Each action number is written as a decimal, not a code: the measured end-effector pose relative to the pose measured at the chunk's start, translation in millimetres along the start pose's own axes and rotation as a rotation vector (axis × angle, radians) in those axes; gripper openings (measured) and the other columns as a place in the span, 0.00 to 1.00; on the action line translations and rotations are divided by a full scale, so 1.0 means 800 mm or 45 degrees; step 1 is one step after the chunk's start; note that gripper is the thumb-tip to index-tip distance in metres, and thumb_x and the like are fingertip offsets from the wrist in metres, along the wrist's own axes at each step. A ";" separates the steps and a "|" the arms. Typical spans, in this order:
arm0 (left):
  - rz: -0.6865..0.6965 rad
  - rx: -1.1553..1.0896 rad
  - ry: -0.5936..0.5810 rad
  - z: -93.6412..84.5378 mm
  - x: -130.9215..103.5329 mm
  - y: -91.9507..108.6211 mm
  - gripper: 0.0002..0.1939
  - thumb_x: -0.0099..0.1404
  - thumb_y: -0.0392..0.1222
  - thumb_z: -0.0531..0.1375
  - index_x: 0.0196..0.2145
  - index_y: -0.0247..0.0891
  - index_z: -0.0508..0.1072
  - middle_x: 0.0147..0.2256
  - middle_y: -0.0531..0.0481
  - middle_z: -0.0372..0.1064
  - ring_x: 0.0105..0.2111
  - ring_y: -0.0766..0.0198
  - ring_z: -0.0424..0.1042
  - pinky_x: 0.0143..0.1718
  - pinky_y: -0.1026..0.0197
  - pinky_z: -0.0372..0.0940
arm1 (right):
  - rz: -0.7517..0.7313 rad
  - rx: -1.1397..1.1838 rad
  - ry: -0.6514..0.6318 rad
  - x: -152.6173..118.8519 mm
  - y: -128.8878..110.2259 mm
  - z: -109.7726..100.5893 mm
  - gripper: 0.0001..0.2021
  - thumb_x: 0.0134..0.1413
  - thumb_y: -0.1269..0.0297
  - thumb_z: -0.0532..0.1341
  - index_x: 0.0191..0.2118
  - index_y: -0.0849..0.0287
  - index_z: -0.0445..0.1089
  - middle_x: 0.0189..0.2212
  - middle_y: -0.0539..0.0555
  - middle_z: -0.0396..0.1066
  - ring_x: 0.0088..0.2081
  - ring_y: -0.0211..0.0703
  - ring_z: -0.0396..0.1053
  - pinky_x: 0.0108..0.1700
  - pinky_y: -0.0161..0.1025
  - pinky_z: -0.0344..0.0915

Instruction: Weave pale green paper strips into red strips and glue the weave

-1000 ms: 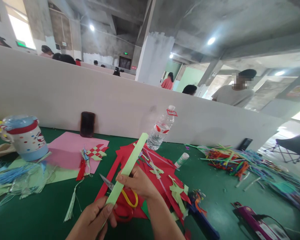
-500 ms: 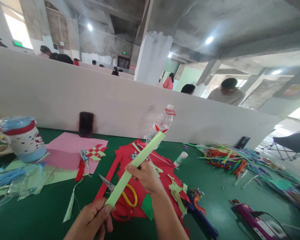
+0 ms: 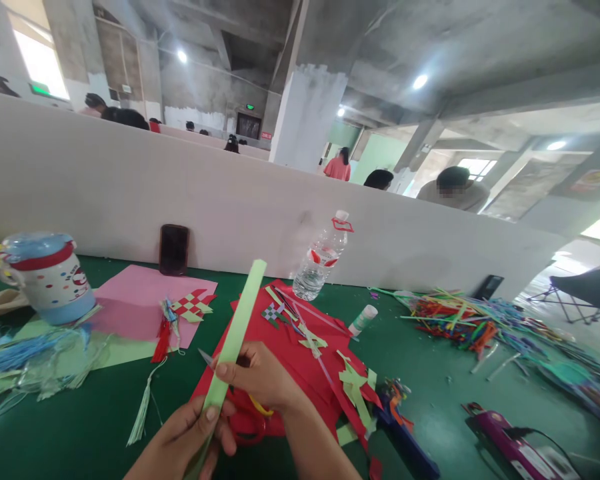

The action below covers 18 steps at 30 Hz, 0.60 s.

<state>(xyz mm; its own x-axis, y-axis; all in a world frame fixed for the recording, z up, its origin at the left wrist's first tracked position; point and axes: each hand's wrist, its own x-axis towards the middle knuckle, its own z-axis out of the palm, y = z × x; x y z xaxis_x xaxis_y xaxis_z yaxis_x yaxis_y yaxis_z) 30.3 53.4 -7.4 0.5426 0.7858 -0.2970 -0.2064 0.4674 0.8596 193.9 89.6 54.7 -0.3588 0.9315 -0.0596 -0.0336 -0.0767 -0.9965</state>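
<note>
A long light-green paper strip [image 3: 241, 313] stands slanted in front of me. Its lower end is pinched between the fingers of my left hand [image 3: 187, 430]. Higher up, the thumb of my right hand [image 3: 260, 375] presses on it, the other fingers behind. Beneath the hands lie scissors, mostly covered; a blade tip [image 3: 207, 358] and part of a yellow handle [image 3: 261, 407] peek out. Red paper sheets [image 3: 307, 387] spread under them, topped with light-green scraps [image 3: 356, 387] and a small woven piece [image 3: 273, 313].
A water bottle [image 3: 320, 260] and a glue stick [image 3: 364, 320] stand behind the red paper. To the left are a cup [image 3: 47, 283], a phone [image 3: 174, 249], pink paper [image 3: 130, 300] and a woven fish [image 3: 193, 305]. Coloured strips [image 3: 450, 320] and a purple device [image 3: 515, 440] lie right.
The strip has swung left and stands more upright. My right hand has moved left and down along it, closer to my left hand, and now covers more of the scissors.
</note>
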 end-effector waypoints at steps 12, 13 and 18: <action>0.080 0.018 0.084 0.002 0.000 0.001 0.30 0.56 0.69 0.62 0.22 0.35 0.73 0.12 0.62 0.46 0.14 0.76 0.45 0.17 0.67 0.42 | 0.210 -0.016 -0.509 0.003 0.012 0.011 0.38 0.58 0.34 0.54 0.58 0.64 0.70 0.12 0.40 0.57 0.17 0.32 0.59 0.31 0.32 0.63; 0.078 0.019 0.092 0.004 -0.002 0.003 0.30 0.55 0.69 0.63 0.22 0.35 0.73 0.13 0.62 0.48 0.14 0.76 0.45 0.17 0.67 0.42 | 0.202 0.022 -0.497 0.003 0.012 0.010 0.37 0.58 0.34 0.55 0.56 0.64 0.71 0.13 0.42 0.59 0.17 0.31 0.60 0.31 0.32 0.62; 0.056 0.027 0.102 0.014 -0.007 0.006 0.29 0.54 0.69 0.64 0.30 0.37 0.74 0.17 0.56 0.64 0.14 0.77 0.44 0.18 0.66 0.41 | 0.111 0.231 -0.292 -0.001 0.009 -0.001 0.29 0.59 0.39 0.58 0.46 0.64 0.76 0.37 0.57 0.76 0.22 0.31 0.65 0.29 0.31 0.63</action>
<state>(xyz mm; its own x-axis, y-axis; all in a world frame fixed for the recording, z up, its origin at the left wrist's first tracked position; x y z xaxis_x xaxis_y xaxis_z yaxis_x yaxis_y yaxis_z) 35.5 46.2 3.0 0.4661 0.8356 -0.2907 -0.2109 0.4240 0.8807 194.5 88.8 47.5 -0.5680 0.8158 -0.1089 -0.1519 -0.2340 -0.9603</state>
